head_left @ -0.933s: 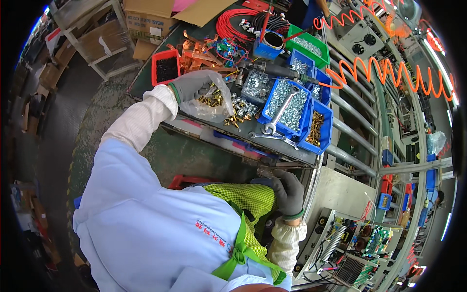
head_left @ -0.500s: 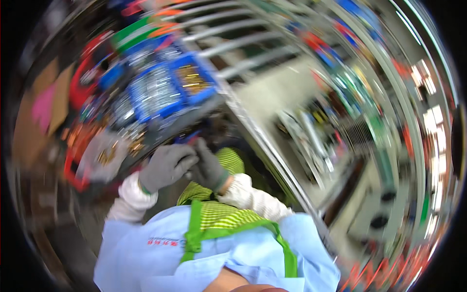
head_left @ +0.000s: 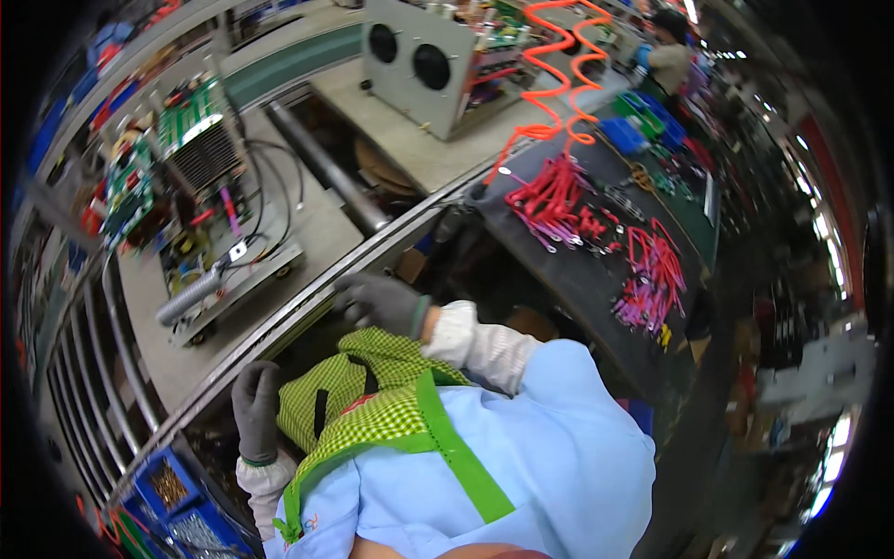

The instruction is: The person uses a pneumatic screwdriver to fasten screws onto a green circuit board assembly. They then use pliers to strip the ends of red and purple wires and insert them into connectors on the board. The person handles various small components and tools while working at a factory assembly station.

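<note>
Both of my hands wear grey gloves. My left hand (head_left: 255,410) is beside the metal rail of the conveyor, near the left edge of my green checked apron (head_left: 321,391). Its fingers are curled, and whatever they may hold is hidden. My right hand (head_left: 382,304) hovers over the apron, close to the rail, its fingers loosely apart with nothing visible in them. Beyond the rail, an open electronic unit (head_left: 191,205) with green circuit boards, a finned heat sink and black cables stands on a pale board.
A grey panel with two round black openings (head_left: 410,70) stands further along the line. An orange coiled hose (head_left: 568,88) hangs over a dark mat (head_left: 568,270) with bundled red and pink wires (head_left: 559,200). Blue bins of small metal parts (head_left: 168,484) are at lower left. Another person (head_left: 666,61) works at far right.
My view has swung right, from the parts bins toward the unit and wire table. My hands, close together before, are now apart: left beside the rail, right over the apron.
</note>
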`<move>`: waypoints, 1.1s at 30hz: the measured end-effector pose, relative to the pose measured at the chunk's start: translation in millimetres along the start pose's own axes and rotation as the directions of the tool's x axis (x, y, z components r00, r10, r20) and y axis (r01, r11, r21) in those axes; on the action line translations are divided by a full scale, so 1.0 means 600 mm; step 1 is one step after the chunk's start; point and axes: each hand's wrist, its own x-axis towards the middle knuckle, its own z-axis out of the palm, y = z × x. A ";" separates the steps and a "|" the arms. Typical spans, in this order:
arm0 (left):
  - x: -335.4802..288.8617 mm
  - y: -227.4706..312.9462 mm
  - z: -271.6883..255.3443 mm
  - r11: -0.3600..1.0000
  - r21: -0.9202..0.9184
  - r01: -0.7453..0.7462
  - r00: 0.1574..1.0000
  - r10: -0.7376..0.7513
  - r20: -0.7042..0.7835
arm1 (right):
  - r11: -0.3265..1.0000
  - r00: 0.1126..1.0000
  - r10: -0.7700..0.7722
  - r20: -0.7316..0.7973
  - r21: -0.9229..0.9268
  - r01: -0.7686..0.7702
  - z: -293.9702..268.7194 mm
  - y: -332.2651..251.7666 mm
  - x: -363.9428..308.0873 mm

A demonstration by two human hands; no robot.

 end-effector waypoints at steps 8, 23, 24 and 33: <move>0.048 -0.012 0.091 0.994 0.056 0.094 0.943 -0.107 0.315 | 0.777 0.574 -0.571 -0.587 -0.162 0.609 -0.292 -0.183 -0.239; 0.076 -0.009 0.128 0.953 0.296 0.062 0.925 -0.166 0.342 | -0.076 0.477 -0.351 -0.806 -0.483 -0.872 -0.645 -0.357 -0.199; 0.076 -0.009 0.129 0.961 0.277 0.017 0.933 -0.114 0.341 | -0.217 0.632 -0.297 -0.716 -0.594 -0.775 -0.676 -0.355 -0.214; 0.101 -0.028 0.129 0.953 0.292 0.082 0.904 -0.194 0.380 | -0.097 0.758 -0.543 -0.361 -0.870 -0.483 -0.714 -0.367 -0.498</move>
